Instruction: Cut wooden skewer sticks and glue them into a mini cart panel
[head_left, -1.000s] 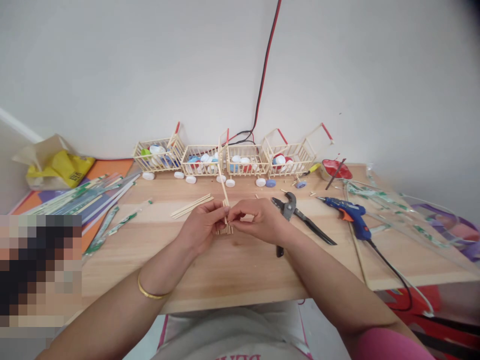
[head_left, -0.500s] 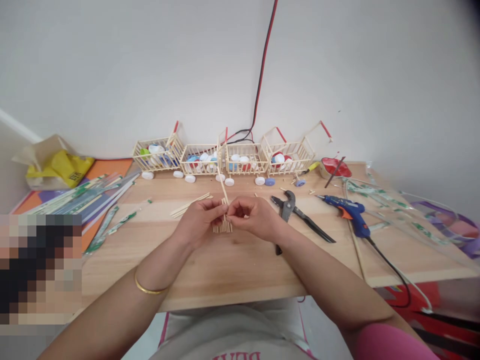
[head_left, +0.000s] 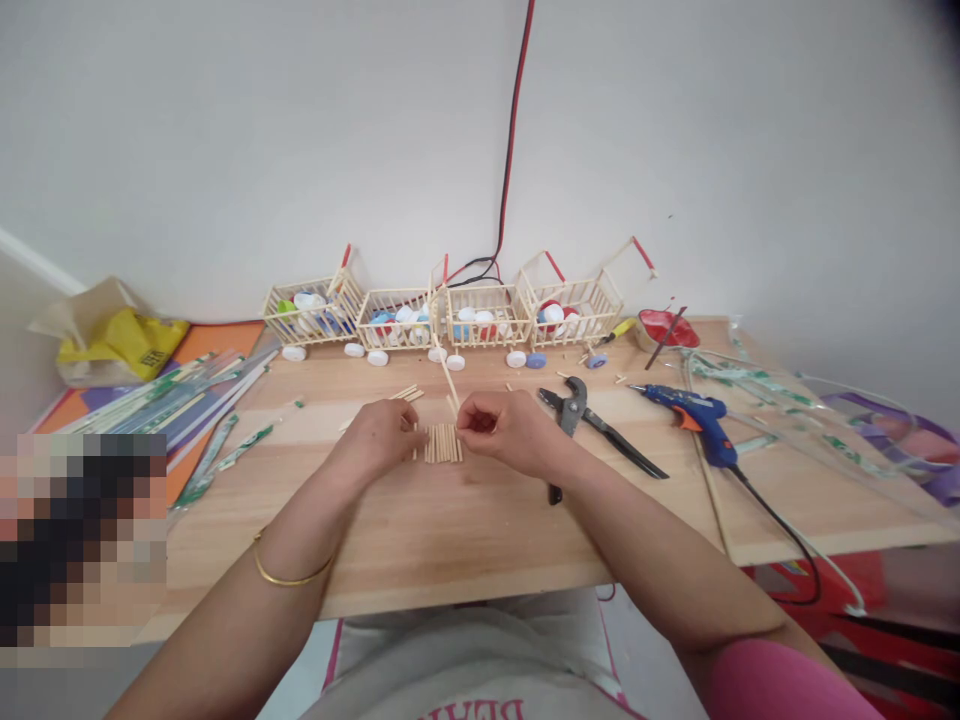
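Note:
My left hand (head_left: 381, 437) is closed, with a short wooden stick (head_left: 415, 452) at its fingertips. My right hand (head_left: 501, 428) pinches the lower end of a long thin wooden stick (head_left: 445, 372), which slants up and away towards the small carts. Between the two hands, several short cut sticks (head_left: 444, 445) lie side by side in a row on the table. Behind my left hand are several longer loose sticks (head_left: 407, 393), partly hidden by it.
Several small stick-built carts (head_left: 487, 318) with bottle caps inside line the wall. Cutting pliers (head_left: 576, 405) and a blue glue gun (head_left: 694, 415) lie on the right. Wrapped sticks (head_left: 225, 450) and a yellow bag (head_left: 135, 340) are left, near a pixelated patch. A red dish (head_left: 667, 330) stands behind.
My left hand has moved left, away from the right hand and the long stick, uncovering the row of short sticks. My right hand stays near the row with the long stick.

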